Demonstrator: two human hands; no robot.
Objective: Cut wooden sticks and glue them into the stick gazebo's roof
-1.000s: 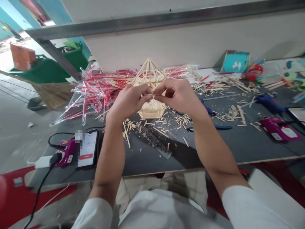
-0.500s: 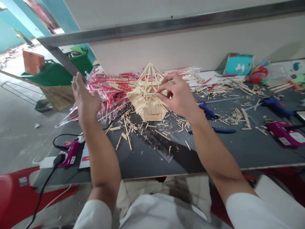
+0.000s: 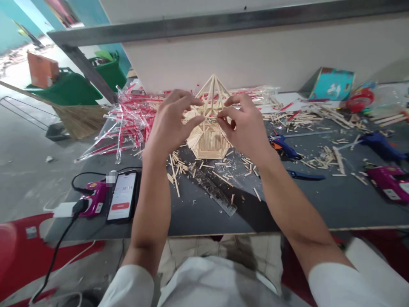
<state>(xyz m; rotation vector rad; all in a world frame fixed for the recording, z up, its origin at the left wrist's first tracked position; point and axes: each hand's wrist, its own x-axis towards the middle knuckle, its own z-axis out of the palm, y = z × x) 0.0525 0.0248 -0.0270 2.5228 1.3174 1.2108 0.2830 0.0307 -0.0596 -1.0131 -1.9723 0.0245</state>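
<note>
A small model pavilion (image 3: pixel 211 151) built of thin wooden sticks stands on the dark table, with a pointed open roof frame (image 3: pixel 213 91) of sticks on top. My right hand (image 3: pixel 247 125) is at the roof's right side, thumb and fingertips closed at its lower edge. On the left side, my left hand (image 3: pixel 169 123) curves toward the roof, thumb and fingers apart; whether they touch it I cannot tell. The hands partly hide the model's sides. Just in front of it lies a clear ruler (image 3: pixel 214 192), among stick offcuts.
Red-and-clear plastic wrappers (image 3: pixel 134 115) pile up at left. A phone (image 3: pixel 123 196) lies beside a purple power strip (image 3: pixel 96 198). A blue glue gun (image 3: pixel 284 147), blue-handled tool (image 3: pixel 306 175) and second glue gun (image 3: pixel 380 145) are at right. Loose sticks (image 3: pixel 338 117) spread behind them.
My left hand has moved right, from over the wrappers to the roof's left side, uncovering the phone. My right hand stays at the roof. The view has shifted slightly.
</note>
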